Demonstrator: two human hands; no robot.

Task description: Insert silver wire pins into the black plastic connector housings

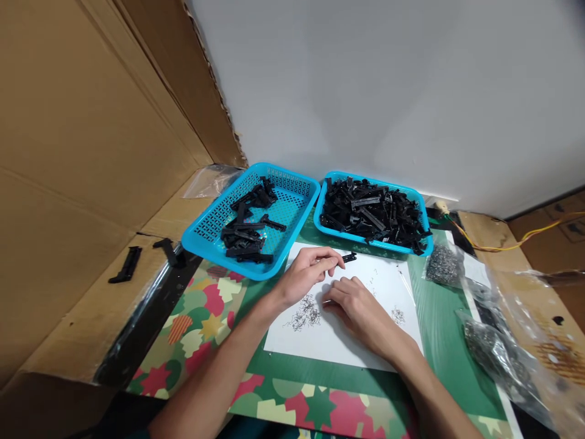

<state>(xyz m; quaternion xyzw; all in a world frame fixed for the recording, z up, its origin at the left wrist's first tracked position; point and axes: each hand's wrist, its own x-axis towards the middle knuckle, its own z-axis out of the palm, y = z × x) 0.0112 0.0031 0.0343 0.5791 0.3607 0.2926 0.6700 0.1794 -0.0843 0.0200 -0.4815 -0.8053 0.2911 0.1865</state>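
Note:
My left hand [313,271] is closed around a black plastic piece [350,257], whose far end sticks out past my fingertips over the white sheet [287,341]. Just to the right and nearer me, my right hand [354,302] bends over the sheet with its fingertips pinched together. Whatever sits in that pinch, if anything, is too small to make out. Beside the right fingertips lies a loose pile of tiny bent metal wires [306,314]. A smaller heap of similar bits [398,316] rests on the right part of the sheet.
Behind the sheet stand a blue basket [194,244] with some black pieces and a blue tray [429,244] heaped with them. Plastic bags of small metal parts [443,265] lie right. Two black pieces [125,265] sit on cardboard at left. Yellow wires [493,249] run along the right.

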